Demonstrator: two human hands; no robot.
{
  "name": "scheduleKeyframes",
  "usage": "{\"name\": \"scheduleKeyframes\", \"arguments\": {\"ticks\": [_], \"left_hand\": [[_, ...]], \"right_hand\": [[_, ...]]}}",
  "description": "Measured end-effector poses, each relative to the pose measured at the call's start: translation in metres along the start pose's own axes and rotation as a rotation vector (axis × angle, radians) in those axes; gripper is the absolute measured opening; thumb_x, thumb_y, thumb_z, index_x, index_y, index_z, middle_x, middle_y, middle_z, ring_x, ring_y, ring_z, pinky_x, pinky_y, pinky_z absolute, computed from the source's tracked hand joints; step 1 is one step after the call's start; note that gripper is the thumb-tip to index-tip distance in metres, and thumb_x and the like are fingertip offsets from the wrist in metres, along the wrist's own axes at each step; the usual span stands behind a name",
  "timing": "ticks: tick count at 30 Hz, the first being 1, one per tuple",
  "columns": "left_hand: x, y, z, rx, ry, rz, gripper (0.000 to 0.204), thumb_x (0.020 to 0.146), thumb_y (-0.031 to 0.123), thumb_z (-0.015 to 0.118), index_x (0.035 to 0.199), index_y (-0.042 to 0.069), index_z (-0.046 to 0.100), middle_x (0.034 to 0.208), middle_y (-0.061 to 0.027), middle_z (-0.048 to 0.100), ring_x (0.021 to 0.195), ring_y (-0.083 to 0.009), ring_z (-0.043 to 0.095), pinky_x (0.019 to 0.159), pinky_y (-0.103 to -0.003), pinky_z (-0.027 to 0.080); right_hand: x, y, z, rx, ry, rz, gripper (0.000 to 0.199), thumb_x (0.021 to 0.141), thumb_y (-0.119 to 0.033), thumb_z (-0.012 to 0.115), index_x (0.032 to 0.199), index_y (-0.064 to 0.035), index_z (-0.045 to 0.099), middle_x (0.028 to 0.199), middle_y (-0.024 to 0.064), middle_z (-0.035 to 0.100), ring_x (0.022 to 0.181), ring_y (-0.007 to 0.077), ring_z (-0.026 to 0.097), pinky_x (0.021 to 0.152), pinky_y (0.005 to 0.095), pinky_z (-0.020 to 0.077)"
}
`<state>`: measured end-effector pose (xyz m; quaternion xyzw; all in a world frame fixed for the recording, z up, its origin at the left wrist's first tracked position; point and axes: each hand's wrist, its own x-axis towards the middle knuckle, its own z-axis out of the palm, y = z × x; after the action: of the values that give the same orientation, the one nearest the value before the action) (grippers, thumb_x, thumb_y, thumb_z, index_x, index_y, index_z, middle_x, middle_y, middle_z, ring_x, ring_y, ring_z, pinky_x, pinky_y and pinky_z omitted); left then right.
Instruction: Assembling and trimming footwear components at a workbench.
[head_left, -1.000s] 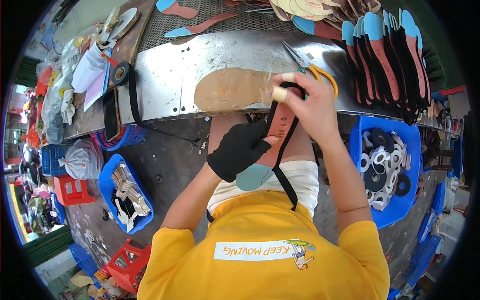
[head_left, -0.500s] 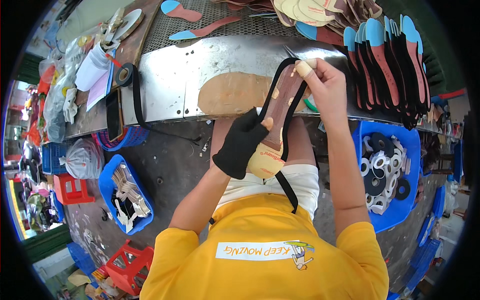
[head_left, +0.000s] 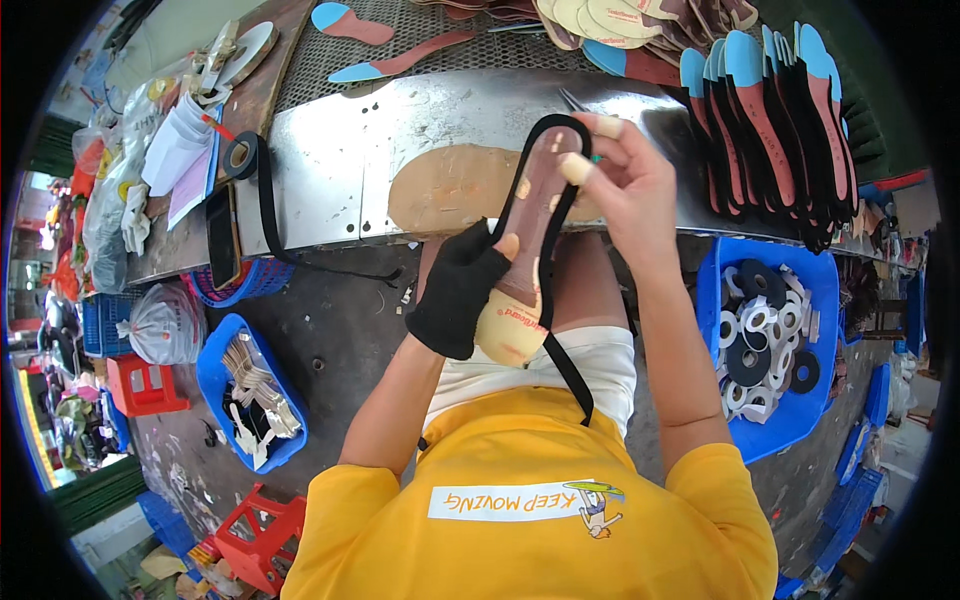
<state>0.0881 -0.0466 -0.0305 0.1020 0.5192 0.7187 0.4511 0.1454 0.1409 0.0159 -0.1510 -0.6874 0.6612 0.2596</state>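
My left hand (head_left: pixel 455 290), in a black glove with bare fingertips, grips a shoe insole (head_left: pixel 522 240) by its left side, thumb on its face. The insole is brown with a cream end nearest me, tilted over my lap. Black edging tape (head_left: pixel 567 375) borders it, and a loose tail hangs down onto my white shorts. At the far rounded end is my right hand (head_left: pixel 630 185), with pale covers on thumb and index finger. Its thumb lies on the taped right edge, the index finger close by the tip; the other fingers are curled, partly hidden.
Scissors tips (head_left: pixel 570 100) lie behind the insole on the metal bench (head_left: pixel 320 130). Finished-looking insoles (head_left: pixel 770 130) stand in a row at right. A tape roll (head_left: pixel 240 158) and phone (head_left: pixel 223 232) sit left. Blue bins (head_left: pixel 815 400) flank me; a red stool (head_left: pixel 262 540) stands lower left.
Both hands and the insole have shifted slightly left. My right thumb has slid from the insole's tip down to its right edge, and the index finger has spread away from the thumb.
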Motion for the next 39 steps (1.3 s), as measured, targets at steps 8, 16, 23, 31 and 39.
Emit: {"name": "scheduleKeyframes", "arguments": {"ticks": [8, 16, 23, 31, 39], "left_hand": [[0.001, -0.007, 0.008, 0.426, -0.033, 0.239, 0.033, 0.085, 0.009, 0.066, 0.116, 0.0, 0.062, 0.095, -0.0065, 0.068, 0.085, -0.0129, 0.063, 0.074, -0.028, 0.048], [-0.007, -0.004, 0.012, 0.717, -0.046, 0.493, 0.041, 0.084, 0.01, 0.066, 0.123, 0.003, 0.058, 0.092, -0.0099, 0.066, 0.079, -0.019, 0.062, 0.071, -0.03, 0.048], [-0.013, 0.008, 0.012, 0.386, -0.064, 0.257, 0.041, 0.088, 0.01, 0.065, 0.127, 0.001, 0.056, 0.095, -0.0034, 0.066, 0.083, -0.0073, 0.059, 0.074, -0.025, 0.048], [0.007, 0.004, 0.019, -0.062, 0.155, 0.251, 0.039, 0.092, 0.012, 0.061, 0.129, 0.002, 0.054, 0.093, 0.0005, 0.062, 0.076, -0.0052, 0.055, 0.068, -0.024, 0.048], [0.012, -0.014, -0.025, -0.765, -0.288, -0.276, 0.046, 0.093, 0.035, 0.057, 0.125, 0.003, 0.049, 0.102, -0.0101, 0.061, 0.085, -0.0233, 0.064, 0.072, -0.037, 0.056]], "right_hand": [[-0.008, -0.003, 0.008, -0.523, 0.112, -0.171, 0.097, 0.066, -0.024, 0.084, 0.143, -0.0006, 0.03, 0.138, 0.0179, 0.045, 0.11, 0.0214, 0.056, 0.091, 0.0343, 0.0472], [0.018, -0.011, 0.002, -0.27, 0.114, 0.023, 0.065, 0.068, -0.028, 0.081, 0.122, -0.0023, 0.057, 0.098, 0.0111, 0.06, 0.09, 0.0235, 0.059, 0.08, 0.0339, 0.047], [0.019, -0.005, 0.002, -0.593, 0.078, -0.356, 0.081, 0.064, -0.034, 0.084, 0.13, -0.0018, 0.048, 0.098, 0.0143, 0.063, 0.091, 0.0293, 0.061, 0.083, 0.0378, 0.0473], [-0.037, 0.02, -0.014, -0.149, -0.269, 0.237, 0.018, 0.089, -0.019, 0.065, 0.088, -0.0013, 0.063, 0.072, -0.0001, 0.062, 0.058, 0.0048, 0.051, 0.052, 0.0226, 0.0413], [-0.033, -0.01, -0.033, -0.783, -0.03, -0.525, 0.03, 0.076, -0.011, 0.07, 0.105, -0.0082, 0.065, 0.126, 0.0099, 0.057, 0.121, 0.0287, 0.046, 0.101, 0.0404, 0.0364]]}}
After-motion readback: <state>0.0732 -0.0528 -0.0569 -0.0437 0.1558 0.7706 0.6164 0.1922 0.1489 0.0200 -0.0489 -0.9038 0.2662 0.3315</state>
